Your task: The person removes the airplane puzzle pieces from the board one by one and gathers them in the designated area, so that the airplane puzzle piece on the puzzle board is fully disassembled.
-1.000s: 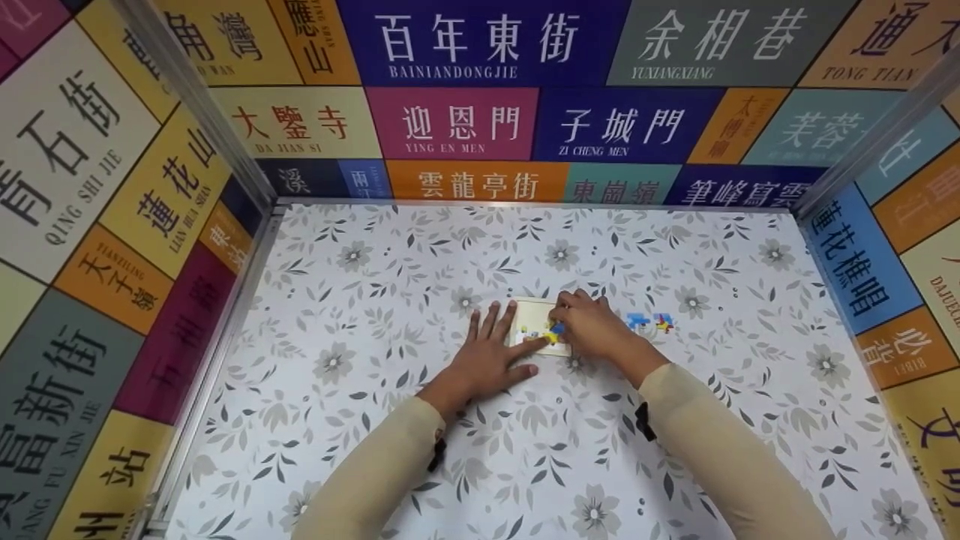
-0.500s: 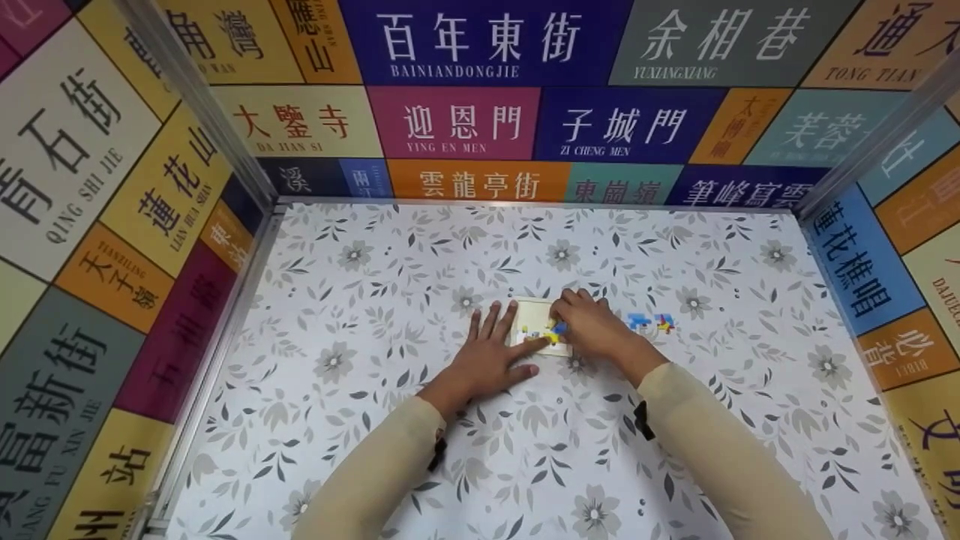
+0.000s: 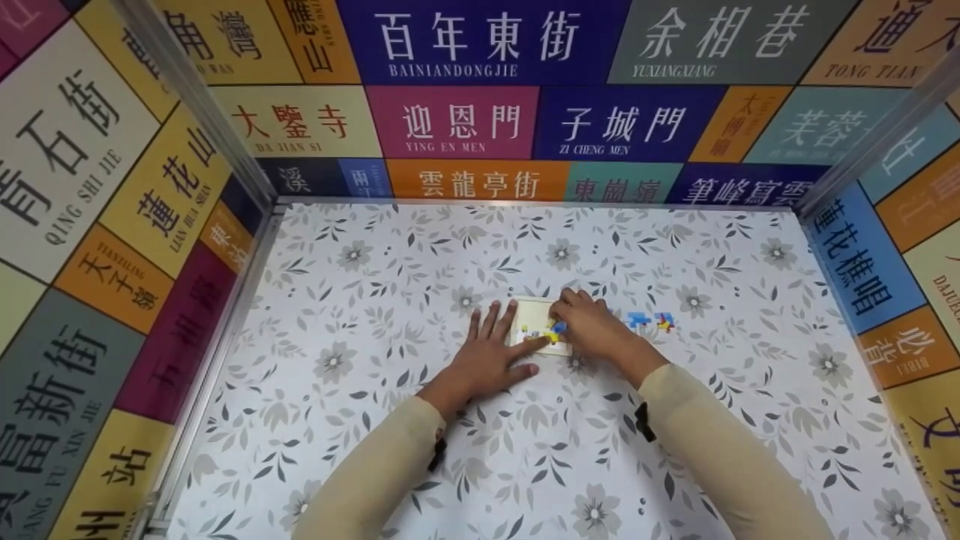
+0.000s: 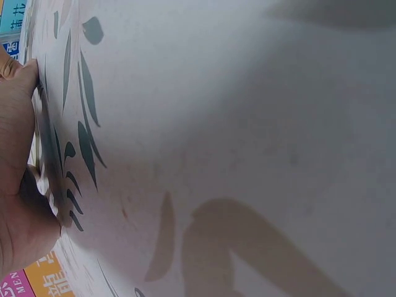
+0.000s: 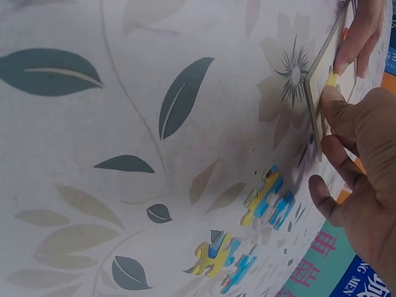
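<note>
A pale wooden puzzle board (image 3: 534, 311) lies flat on the table, with several small coloured pieces along its near part. My left hand (image 3: 484, 364) lies with fingers spread at the board's left side; its index finger reaches over the near edge and touches a yellow puzzle piece (image 3: 552, 339). At the right edge, my right hand (image 3: 596, 330) has curled fingers and pinches a blue puzzle piece (image 3: 558, 328), mostly hidden beneath them. In the right wrist view, the right thumb is next to a yellow bit (image 5: 332, 79) on the board. The left wrist view catches only part of the left hand (image 4: 15, 136).
Loose blue, yellow and red puzzle pieces (image 3: 664, 322) lie right of the board, beyond the right wrist. They also show as yellow-and-blue pieces (image 5: 263, 195) in the right wrist view. Lettered panels (image 3: 465, 124) enclose the flower-patterned table (image 3: 420, 255) at the back and sides.
</note>
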A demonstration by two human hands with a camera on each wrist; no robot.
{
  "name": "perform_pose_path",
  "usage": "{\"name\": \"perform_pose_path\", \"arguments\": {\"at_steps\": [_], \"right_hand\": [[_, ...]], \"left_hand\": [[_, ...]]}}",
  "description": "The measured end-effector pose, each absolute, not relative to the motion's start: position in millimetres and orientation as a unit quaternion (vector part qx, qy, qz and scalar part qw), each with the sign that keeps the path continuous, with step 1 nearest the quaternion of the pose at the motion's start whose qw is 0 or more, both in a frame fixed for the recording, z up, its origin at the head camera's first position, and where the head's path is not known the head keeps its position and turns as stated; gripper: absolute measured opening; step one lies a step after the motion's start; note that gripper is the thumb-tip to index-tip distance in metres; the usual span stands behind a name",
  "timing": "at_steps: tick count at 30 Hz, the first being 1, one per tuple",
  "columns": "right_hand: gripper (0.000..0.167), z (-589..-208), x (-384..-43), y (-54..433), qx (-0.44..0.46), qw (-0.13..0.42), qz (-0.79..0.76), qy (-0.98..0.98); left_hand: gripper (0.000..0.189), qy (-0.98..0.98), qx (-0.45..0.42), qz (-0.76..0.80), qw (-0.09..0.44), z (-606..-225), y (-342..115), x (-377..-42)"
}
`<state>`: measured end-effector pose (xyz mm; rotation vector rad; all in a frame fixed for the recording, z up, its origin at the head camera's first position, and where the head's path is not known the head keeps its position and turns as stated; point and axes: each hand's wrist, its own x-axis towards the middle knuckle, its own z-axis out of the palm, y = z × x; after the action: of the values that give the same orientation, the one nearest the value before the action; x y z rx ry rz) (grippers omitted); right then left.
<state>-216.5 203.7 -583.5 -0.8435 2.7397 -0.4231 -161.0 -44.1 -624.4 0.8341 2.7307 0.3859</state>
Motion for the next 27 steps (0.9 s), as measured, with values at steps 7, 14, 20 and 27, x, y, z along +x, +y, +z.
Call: {"name": "perform_pose_path", "arguments": {"at_steps": [7,14,20,27], "right_hand": [[0.026,-582.5,-214.6,205.2,-0.294,0.121,-0.155,0.935],[0.027,-579.9,-215.0,204.8,-0.295,0.117,-0.144,0.937],[0.027,-576.6,-214.0,206.5,-0.301,0.104,-0.142,0.937],[0.027,-573.4,-210.8,215.6,-0.298,0.103,-0.150,0.937]], "left_hand": [[0.059,0.940,0.286,0.131,0.133,-622.4,-44.3,-160.7],[0.059,0.938,0.282,0.140,0.145,-621.4,-44.5,-159.9],[0.059,0.938,0.281,0.142,0.145,-621.0,-44.2,-159.5],[0.060,0.939,0.282,0.132,0.147,-621.2,-43.9,-160.2]]}}
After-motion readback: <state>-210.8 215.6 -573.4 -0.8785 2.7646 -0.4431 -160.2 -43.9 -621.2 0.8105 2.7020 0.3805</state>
